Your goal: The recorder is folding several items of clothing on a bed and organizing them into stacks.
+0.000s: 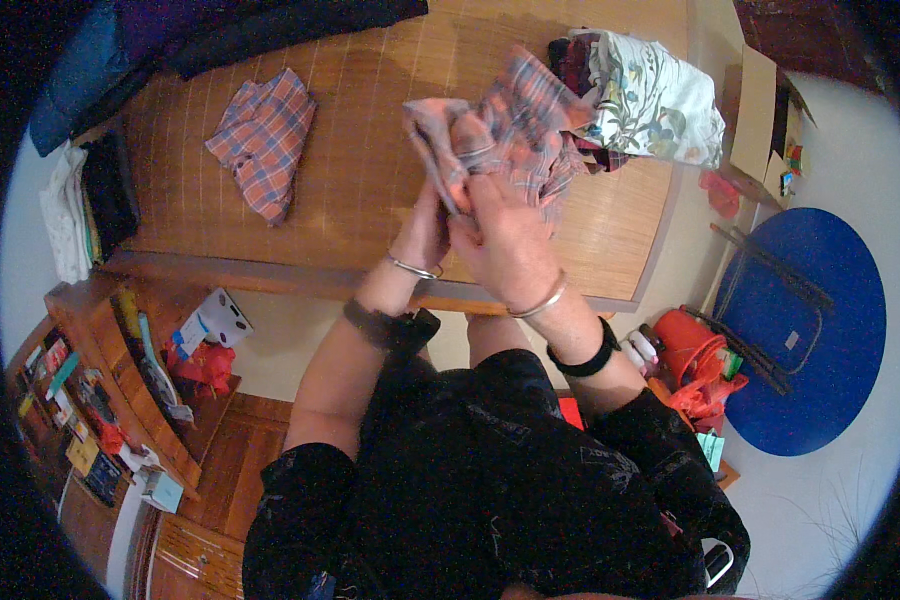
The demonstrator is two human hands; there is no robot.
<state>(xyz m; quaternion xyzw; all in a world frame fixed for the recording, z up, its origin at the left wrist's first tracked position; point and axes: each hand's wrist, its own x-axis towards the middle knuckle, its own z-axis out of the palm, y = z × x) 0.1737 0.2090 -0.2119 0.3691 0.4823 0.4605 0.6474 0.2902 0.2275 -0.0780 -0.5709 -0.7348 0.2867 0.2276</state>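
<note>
A plaid garment [535, 130] in grey, orange and blue is lifted above the mat-covered surface, bunched between both hands. My left hand [428, 228] grips its lower left side, with most of the fingers hidden by the fabric. Closed on the lower middle of the cloth is my right hand [505, 235], its knuckles facing up. The garment's upper part fans out and blurs slightly toward a clothes pile. To the left, a plaid cloth [265, 145] in orange and blue lies folded flat on the woven mat [360, 150].
A white floral garment [660, 100] lies over darker clothes at the right. Dark clothing [300, 35] lines the far edge, and folded clothes [110, 190] sit at the left end. Beyond are a cardboard box [755, 115], a blue round folding table [820, 330] and a cluttered wooden shelf [160, 400].
</note>
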